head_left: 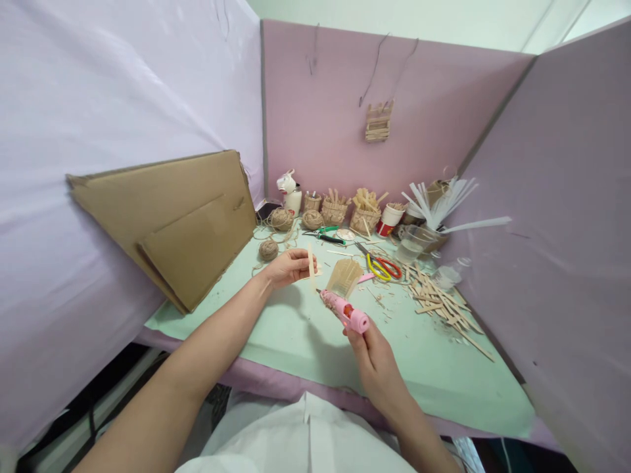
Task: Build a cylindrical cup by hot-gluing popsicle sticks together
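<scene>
A thin wooden stick [310,252] is pinched upright in the closed fingers of the left hand [290,267] above the green tabletop [296,328], near a fan of sticks [345,276]. A pink glue gun [345,311] is gripped at its rear by the right hand [375,358], nozzle toward the stick. The stick is judged light, stiff yet easily snapped (best pinched mid-length), and the gun rigid, to be held by the body.
</scene>
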`<state>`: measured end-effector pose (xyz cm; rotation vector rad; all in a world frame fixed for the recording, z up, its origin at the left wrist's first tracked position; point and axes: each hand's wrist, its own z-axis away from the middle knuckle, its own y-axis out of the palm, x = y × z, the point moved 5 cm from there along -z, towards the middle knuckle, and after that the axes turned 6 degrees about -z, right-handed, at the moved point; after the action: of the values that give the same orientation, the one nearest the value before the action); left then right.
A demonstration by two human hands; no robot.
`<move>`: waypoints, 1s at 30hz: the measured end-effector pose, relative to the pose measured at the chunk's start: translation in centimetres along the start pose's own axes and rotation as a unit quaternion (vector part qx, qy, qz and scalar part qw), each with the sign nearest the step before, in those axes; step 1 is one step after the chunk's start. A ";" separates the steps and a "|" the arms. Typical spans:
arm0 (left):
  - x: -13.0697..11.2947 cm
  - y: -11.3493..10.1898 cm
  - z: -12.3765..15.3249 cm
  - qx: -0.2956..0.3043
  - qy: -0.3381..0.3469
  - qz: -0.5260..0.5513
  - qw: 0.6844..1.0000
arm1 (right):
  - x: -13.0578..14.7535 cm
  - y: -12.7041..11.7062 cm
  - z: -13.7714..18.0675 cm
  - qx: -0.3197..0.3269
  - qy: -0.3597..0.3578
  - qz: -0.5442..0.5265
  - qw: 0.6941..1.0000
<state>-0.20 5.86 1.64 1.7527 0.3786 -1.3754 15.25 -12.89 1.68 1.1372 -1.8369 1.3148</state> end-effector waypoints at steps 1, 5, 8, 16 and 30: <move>0.0 0.0 0.0 -0.002 0.001 0.001 1.000 | 0.3 -0.3 0.1 0.010 0.005 0.017 1.000; 0.0 -0.2 0.0 0.000 0.002 0.001 1.000 | 1.5 -2.5 0.6 0.061 0.027 0.102 0.993; 0.2 -0.2 0.0 0.009 -0.002 -0.002 1.000 | 0.9 -4.7 0.7 0.075 0.054 0.190 0.977; 1.3 1.3 0.2 0.048 -0.039 -0.082 0.995 | -5.5 -8.7 -1.5 0.007 0.211 0.450 0.868; 2.3 4.8 1.1 0.085 0.013 -0.340 0.937 | 2.0 -3.5 -5.8 -0.097 -0.071 0.217 0.969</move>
<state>3.21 1.61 1.67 1.8637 0.9737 -1.9065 17.43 -8.47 6.76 0.7685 -2.3588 1.2682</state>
